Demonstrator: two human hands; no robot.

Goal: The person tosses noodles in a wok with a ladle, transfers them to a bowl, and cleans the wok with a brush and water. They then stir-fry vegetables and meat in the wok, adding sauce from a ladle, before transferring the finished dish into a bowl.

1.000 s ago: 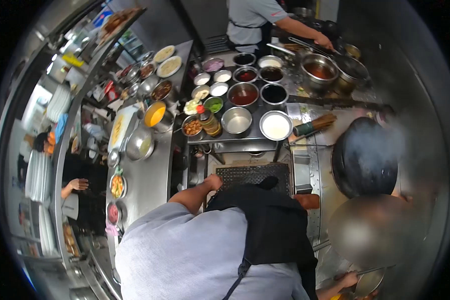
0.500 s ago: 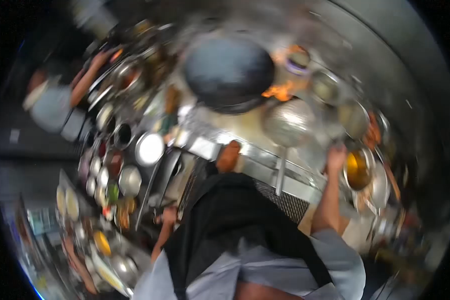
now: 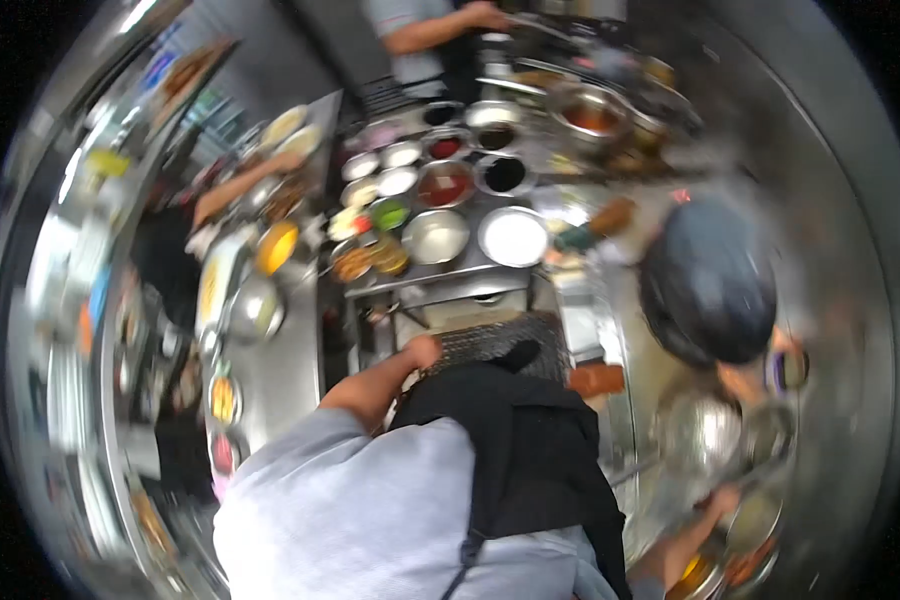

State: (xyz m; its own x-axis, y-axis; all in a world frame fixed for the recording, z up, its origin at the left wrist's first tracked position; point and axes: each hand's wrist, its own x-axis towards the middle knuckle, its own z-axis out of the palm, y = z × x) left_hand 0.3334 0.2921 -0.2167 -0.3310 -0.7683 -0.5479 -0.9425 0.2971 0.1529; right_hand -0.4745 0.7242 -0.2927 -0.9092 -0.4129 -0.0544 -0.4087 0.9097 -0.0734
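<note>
My left hand [image 3: 425,350] hangs low in front of me, over the dark floor mat [image 3: 485,345] and below the bowl table. It looks rounded and blurred; its fingers cannot be made out. On the stove side, my right hand [image 3: 722,498] is closed near several metal bowls and strainers, with a thin grey handle-like shape beside it. What it grips is too smeared to name. Close to it lie a large round metal strainer [image 3: 700,432] with a long handle and a bowl of yellow liquid [image 3: 692,575]. A dark wok [image 3: 712,280] sits further up the stove.
Steel table [image 3: 440,280] ahead bears several sauce bowls, including a bright white bowl [image 3: 513,236]. Flames [image 3: 742,382] show beside the wok. A co-worker's arm [image 3: 430,35] is at the far pans; another person's arm [image 3: 240,188] reaches over the left counter [image 3: 280,385].
My view has swung left, bringing the sauce bowls to the middle and the wok to the right. The left hand now shows in front of me, the right hand at the lower right.
</note>
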